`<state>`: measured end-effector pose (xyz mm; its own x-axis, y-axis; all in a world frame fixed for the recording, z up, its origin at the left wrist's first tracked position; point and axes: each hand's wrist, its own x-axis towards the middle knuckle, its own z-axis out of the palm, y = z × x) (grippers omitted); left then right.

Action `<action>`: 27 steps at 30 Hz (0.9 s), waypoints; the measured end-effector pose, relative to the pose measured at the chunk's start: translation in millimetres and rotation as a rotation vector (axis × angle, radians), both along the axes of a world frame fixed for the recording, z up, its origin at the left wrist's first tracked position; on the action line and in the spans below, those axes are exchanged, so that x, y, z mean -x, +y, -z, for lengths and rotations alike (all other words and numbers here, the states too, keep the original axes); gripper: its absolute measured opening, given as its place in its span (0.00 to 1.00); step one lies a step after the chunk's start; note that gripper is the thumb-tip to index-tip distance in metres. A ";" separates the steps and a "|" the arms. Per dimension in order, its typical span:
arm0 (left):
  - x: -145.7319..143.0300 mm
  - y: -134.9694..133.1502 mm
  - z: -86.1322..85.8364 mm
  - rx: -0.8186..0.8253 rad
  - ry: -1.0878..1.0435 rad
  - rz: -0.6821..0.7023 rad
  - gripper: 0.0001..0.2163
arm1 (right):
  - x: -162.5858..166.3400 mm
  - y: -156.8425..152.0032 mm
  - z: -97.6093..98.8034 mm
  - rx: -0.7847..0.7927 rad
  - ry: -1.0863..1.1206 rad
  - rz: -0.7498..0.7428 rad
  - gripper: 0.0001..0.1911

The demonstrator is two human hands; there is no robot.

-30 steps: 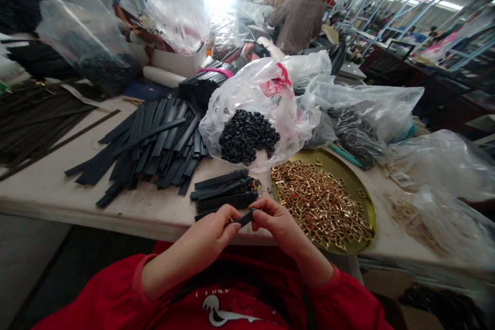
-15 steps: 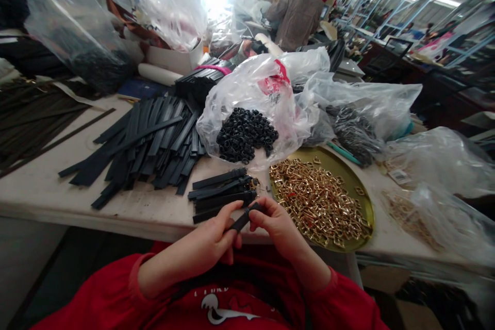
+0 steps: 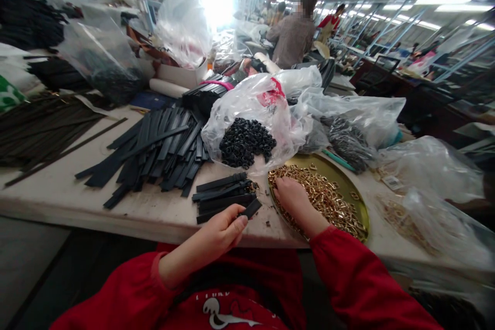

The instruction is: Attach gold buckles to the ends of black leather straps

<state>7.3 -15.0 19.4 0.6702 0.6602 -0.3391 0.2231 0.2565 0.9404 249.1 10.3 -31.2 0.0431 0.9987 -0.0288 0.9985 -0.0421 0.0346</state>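
Observation:
My left hand point(image 3: 226, 228) is closed around a short black strap point(image 3: 252, 208), whose end sticks out past the thumb. My right hand point(image 3: 291, 195) reaches into the round gold tray point(image 3: 358, 180), fingers curled down at the left side of a heap of small gold buckles point(image 3: 328, 201). Its fingertips are partly hidden, and I cannot make out what is between them. Just beyond my left hand lies a small row of black straps with gold buckles point(image 3: 220, 196). A clear plastic bag point(image 3: 247, 93) behind it holds many small black loops point(image 3: 247, 139).
A large pile of black straps point(image 3: 154, 149) lies left on the pale table point(image 3: 50, 193). Long dark strips point(image 3: 42, 129) are farther left. At right are clear bags point(image 3: 433, 165), and a teal tool point(image 3: 338, 160) lies behind the tray. A person point(image 3: 294, 36) is in the background.
My right hand has let go of the strap and moved right into the buckle tray. The left hand keeps the strap, its end now exposed. The view has shifted slightly.

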 end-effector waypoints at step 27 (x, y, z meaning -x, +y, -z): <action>-1.4 14.3 23.0 -0.313 0.274 -0.146 0.09 | 88.2 -57.3 -17.0 0.081 1.589 0.032 0.08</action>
